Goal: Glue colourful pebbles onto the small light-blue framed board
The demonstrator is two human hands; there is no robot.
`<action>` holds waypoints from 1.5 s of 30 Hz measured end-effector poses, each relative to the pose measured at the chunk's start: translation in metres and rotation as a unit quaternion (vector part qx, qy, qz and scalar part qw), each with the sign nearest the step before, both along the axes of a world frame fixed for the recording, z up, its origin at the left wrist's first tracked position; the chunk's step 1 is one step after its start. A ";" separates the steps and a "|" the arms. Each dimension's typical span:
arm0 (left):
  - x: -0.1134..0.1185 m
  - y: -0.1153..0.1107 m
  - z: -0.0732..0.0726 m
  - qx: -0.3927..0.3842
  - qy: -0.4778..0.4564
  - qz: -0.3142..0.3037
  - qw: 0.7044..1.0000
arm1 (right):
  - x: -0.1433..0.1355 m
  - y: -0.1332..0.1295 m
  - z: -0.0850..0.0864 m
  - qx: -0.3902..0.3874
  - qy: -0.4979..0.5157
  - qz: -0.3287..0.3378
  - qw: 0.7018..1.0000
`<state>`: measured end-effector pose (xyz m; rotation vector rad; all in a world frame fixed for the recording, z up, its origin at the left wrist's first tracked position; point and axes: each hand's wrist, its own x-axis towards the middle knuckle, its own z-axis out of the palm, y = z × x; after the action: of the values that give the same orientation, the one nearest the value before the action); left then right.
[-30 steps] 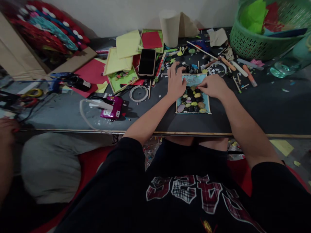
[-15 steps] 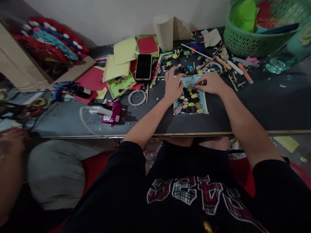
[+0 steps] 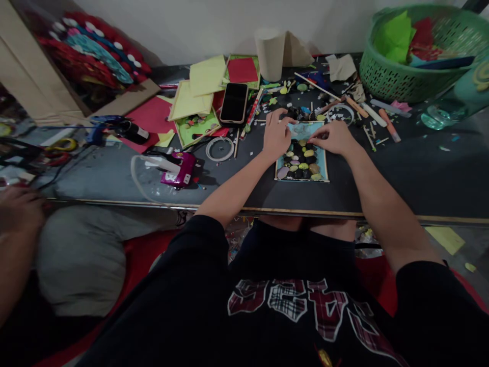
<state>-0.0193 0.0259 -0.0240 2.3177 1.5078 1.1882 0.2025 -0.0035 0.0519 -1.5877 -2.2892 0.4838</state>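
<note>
Framed panel (image 3: 302, 180) lay flat on the desk (image 3: 439, 173), between and under the hands; its long axis seemed to run away from the person. Pebbles (image 3: 303, 166) filled the near part; a blue strip at the far end showed bare between the hands. Left hand (image 3: 277, 135): over the far left edge, fingers bent and apart, thumb clear of them; contact with the frame could not be told. Right hand (image 3: 333, 137): came in across the right edge, thumb and forefinger narrowed at the far border of the pebbles, fingertips nearer to it than the left's. Whether they gripped a pebble: cannot tell.
</note>
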 end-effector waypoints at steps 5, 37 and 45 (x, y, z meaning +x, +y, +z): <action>-0.002 0.013 -0.010 0.021 -0.013 0.007 1.000 | -0.007 -0.003 -0.005 0.047 0.050 -0.059 0.996; 0.005 -0.011 0.018 0.069 0.042 -0.097 0.992 | -0.019 -0.002 -0.034 0.132 0.306 0.020 0.943; 0.010 -0.019 0.019 0.088 0.036 -0.098 0.991 | -0.022 0.000 -0.037 0.139 0.365 0.018 0.920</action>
<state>-0.0094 0.0074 -0.0047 2.5796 1.2033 1.2422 0.1809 -0.0034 0.0153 -0.9939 -1.7154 0.6011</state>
